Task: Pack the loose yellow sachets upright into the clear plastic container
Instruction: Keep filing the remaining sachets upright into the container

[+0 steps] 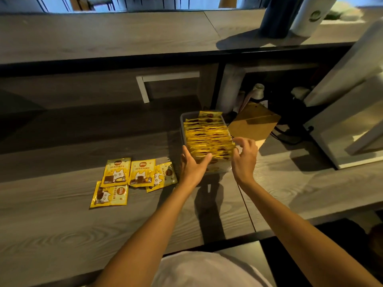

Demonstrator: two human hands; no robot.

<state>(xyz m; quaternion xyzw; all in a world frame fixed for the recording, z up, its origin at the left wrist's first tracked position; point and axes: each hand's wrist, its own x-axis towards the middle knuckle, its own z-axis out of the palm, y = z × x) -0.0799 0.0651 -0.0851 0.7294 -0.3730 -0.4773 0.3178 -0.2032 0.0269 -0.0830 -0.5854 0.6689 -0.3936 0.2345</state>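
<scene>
- Four loose yellow sachets [118, 172] lie flat on the grey wood-grain tabletop [62, 224], left of the container. Three sit in a row that overlaps slightly, and one is nearer, below the leftmost.
- Each shows a white cartoon cat and a round brown badge. There are lines of print, but they are too small to read.
- The left hand [191, 165] is at the container's near left corner. Its fingers [184, 151] lie straight along the left wall, and the thumb is spread across the nearest upright sachets.
- The clear plastic container [182, 121] stands on the tabletop, right of centre. It is filled from far to near with packed sachets [207, 133] standing on edge.
- The right hand [244, 156] is at the container's near right side. Its curled fingers [238, 141] touch the right ends of the packed sachets; I cannot tell whether they pinch one.
- A brown board [251, 123] lies just right of the container.
- On the far upper shelf stands a white cup [308, 17] with a round green logo, unreadable.
</scene>
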